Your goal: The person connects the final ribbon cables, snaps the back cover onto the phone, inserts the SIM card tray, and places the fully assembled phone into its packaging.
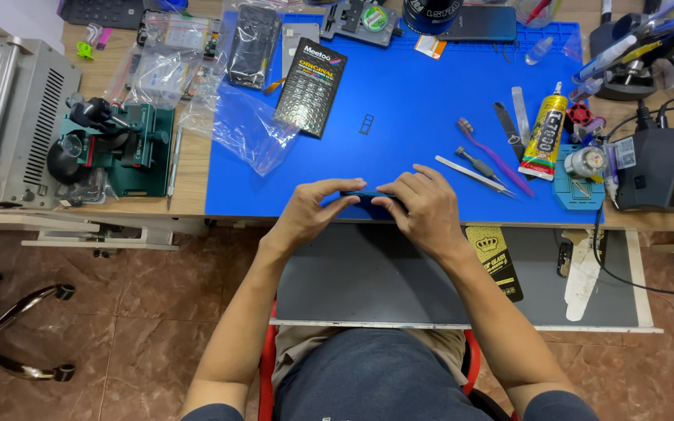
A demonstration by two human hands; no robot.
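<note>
Phone (368, 195) edge-on, pinched between left hand (311, 212), right hand (424, 209)

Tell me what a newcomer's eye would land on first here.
First the bright blue work mat covering the middle of the bench. At its near edge the left hand and right hand together pinch a thin dark blue device. To the right lies a yellow glue tube beside a purple toothbrush.

A wooden worktop (189, 168) carries a blue mat (415, 101); below it slides a grey pull-out shelf (368, 277). Reddish-brown floor tiles (126, 335) hold a chair base (9, 327).
</note>
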